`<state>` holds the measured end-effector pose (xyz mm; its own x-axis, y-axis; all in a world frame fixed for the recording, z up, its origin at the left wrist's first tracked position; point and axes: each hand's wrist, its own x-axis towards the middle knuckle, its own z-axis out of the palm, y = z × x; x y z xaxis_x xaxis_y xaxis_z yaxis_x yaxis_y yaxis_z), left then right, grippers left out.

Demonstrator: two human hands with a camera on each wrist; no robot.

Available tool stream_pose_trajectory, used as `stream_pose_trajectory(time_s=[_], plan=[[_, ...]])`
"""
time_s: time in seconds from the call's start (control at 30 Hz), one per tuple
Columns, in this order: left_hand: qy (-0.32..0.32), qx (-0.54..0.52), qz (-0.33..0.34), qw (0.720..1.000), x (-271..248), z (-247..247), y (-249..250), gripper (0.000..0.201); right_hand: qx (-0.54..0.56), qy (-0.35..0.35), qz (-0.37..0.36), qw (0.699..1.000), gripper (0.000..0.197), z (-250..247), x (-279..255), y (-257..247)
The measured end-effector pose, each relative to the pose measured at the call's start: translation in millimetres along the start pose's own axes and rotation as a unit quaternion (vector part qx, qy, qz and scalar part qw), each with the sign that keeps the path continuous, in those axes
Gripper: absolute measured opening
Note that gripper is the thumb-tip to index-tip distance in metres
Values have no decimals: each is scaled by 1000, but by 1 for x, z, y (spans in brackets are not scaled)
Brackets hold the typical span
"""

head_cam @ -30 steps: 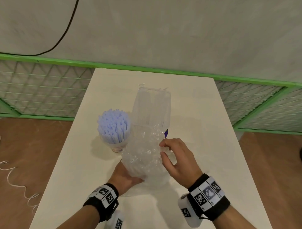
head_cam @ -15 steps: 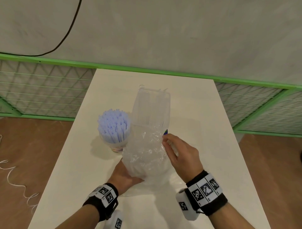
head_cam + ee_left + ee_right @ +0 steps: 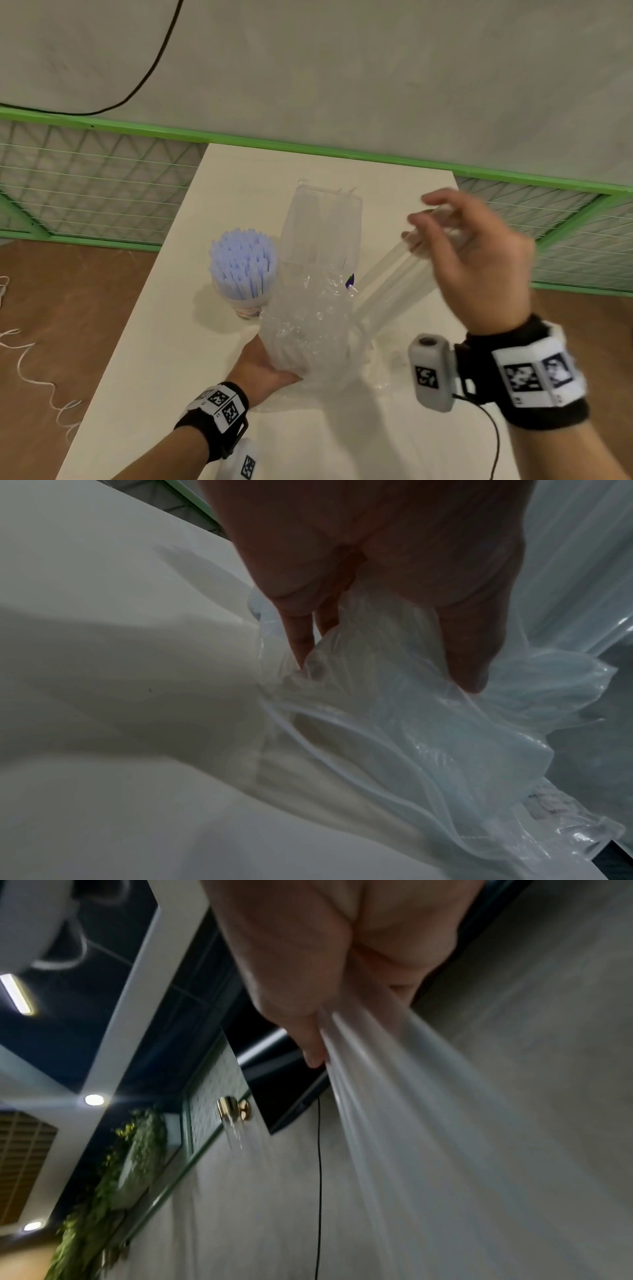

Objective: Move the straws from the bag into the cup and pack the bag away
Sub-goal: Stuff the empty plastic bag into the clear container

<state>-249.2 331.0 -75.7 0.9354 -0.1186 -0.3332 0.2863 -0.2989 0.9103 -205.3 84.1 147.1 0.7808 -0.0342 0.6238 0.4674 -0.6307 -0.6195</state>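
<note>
A crumpled clear plastic bag (image 3: 308,329) stands on the white table (image 3: 144,377), with more clear straws (image 3: 322,233) sticking up out of its top. My left hand (image 3: 263,370) grips the bag's lower end (image 3: 394,696) from the near side. Left of the bag stands a cup (image 3: 245,310) packed with pale blue-white straws (image 3: 241,263). My right hand (image 3: 476,263) is raised to the right of the bag and pinches a bundle of clear straws (image 3: 394,281) that slants up out of the bag; the right wrist view shows these straws (image 3: 394,1137) blurred under the fingers.
A green-framed wire mesh fence (image 3: 96,192) runs behind and beside the table. A grey wall with a black cable (image 3: 154,68) rises behind it. White cord (image 3: 30,370) lies on the brown floor at left.
My right hand has left the bag's side, risen up and to the right, and drawn a bundle of clear straws out of the bag. My left hand has stayed on the bag.
</note>
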Motion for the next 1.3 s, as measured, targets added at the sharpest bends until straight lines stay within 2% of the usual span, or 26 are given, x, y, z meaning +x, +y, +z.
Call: stream_pose_trajectory(time_s=[0.2, 0.27, 0.33, 0.4, 0.5, 0.6, 0.67, 0.7, 0.77, 0.87, 0.97, 1.1, 1.2, 1.3], plan=[[-5, 12, -12, 1000, -1, 0, 2, 63, 124, 83, 20, 989, 15, -46, 73, -9], [-7, 15, -10, 1000, -1, 0, 3, 62, 179, 83, 10, 980, 21, -43, 101, -6], [-9, 17, -10, 1000, -2, 0, 4, 62, 192, 76, -6, 978, 14, -24, 125, -2], [-11, 13, -13, 1000, -3, -1, 4, 60, 201, 40, 27, 978, 11, 9, 142, 8], [-12, 9, -16, 1000, -3, -2, 4, 62, 211, -83, 112, 968, 9, 68, 147, 35], [-17, 13, -15, 1000, -3, -2, 3, 67, 144, -218, 128, 957, 8, 108, 136, 72], [-16, 20, -16, 1000, -2, -2, 1, 66, 9, -295, 66, 953, 14, 119, 126, 89], [-16, 21, -11, 1000, -2, -1, 1, 65, -68, -335, 27, 939, 25, 124, 121, 97], [-20, 19, 0, 1000, -3, -1, 1, 71, -163, -419, -19, 893, 43, 132, 108, 108], [-17, 22, -2, 1000, -3, -1, 1, 72, -187, -503, -33, 844, 54, 139, 97, 119], [-21, 15, -6, 1000, -2, 0, -1, 71, -201, -531, -34, 822, 73, 134, 100, 118], [-21, 17, -7, 1000, -1, 0, -1, 72, -230, -476, -62, 846, 93, 142, 106, 112], [-25, 15, -10, 1000, -2, 0, 1, 69, -245, -485, -39, 838, 92, 156, 102, 111], [-27, 13, -8, 1000, -2, -1, 1, 69, -294, -460, -44, 837, 84, 163, 107, 110]])
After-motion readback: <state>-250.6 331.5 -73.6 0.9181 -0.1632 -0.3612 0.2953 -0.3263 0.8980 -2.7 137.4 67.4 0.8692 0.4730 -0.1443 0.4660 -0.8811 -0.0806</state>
